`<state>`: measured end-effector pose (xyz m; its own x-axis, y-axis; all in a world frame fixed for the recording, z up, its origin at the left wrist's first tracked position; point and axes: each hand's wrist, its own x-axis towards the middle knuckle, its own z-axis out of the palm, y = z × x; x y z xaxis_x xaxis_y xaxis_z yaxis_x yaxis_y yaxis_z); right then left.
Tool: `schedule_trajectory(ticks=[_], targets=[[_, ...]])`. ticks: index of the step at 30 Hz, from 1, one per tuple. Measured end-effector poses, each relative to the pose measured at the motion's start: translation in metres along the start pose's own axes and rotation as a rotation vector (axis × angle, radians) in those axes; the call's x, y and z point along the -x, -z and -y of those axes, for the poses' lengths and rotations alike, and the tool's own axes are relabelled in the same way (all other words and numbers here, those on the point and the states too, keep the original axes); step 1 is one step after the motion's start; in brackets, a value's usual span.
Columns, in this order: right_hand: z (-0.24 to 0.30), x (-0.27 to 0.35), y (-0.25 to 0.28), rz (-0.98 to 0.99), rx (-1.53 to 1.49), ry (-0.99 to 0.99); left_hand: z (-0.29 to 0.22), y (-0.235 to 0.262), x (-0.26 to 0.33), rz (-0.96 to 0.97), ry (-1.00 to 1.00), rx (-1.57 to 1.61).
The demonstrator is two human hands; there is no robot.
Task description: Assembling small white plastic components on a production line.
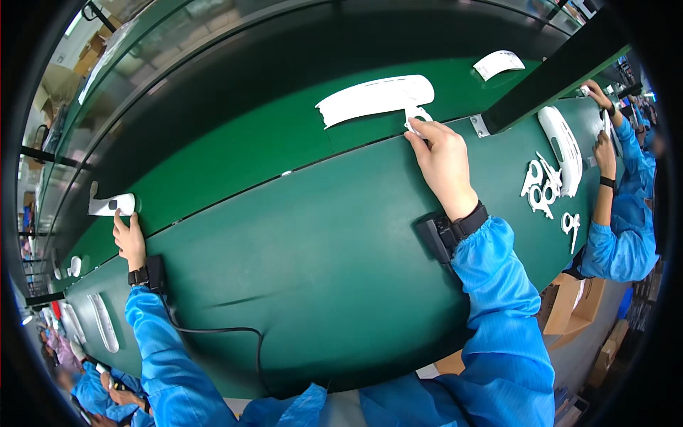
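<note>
At the far left, my left hand (130,243) has its fingertips at the lower edge of a white plastic part (125,204) with a dark oval spot, and appears to grip it. The part lies on the far green strip, a curved end sticking up. On the right, my right hand (445,160) is closed in a pinch on a small white ring-shaped plastic piece (420,114). That piece touches or overlaps the near edge of a long curved white cover (373,98); which one, I cannot tell.
White ring-ended pieces (541,193) and a long white shell (562,146) lie at right, beside a co-worker's arms (605,156). A black post (551,75) slants above them. A smaller white cover (498,64) lies beyond. A cable (220,330) hangs from my left wrist.
</note>
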<state>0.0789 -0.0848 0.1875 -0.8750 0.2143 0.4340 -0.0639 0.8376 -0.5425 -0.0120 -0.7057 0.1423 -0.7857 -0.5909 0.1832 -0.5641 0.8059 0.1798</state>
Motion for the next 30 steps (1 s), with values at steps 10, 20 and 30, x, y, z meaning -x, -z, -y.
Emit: schedule_trajectory(ticks=[10,20,30], targets=[[-0.003,0.003,0.004,-0.021,0.036,-0.002,0.003,0.001,0.000,-0.047,-0.017,0.078],[-0.011,0.001,-0.004,-0.022,0.062,0.095,0.009,-0.004,-0.007,-0.152,-0.048,0.096],[-0.010,-0.004,-0.013,-0.015,0.025,0.097,-0.147,0.065,0.096,-0.318,-1.016,0.441]])
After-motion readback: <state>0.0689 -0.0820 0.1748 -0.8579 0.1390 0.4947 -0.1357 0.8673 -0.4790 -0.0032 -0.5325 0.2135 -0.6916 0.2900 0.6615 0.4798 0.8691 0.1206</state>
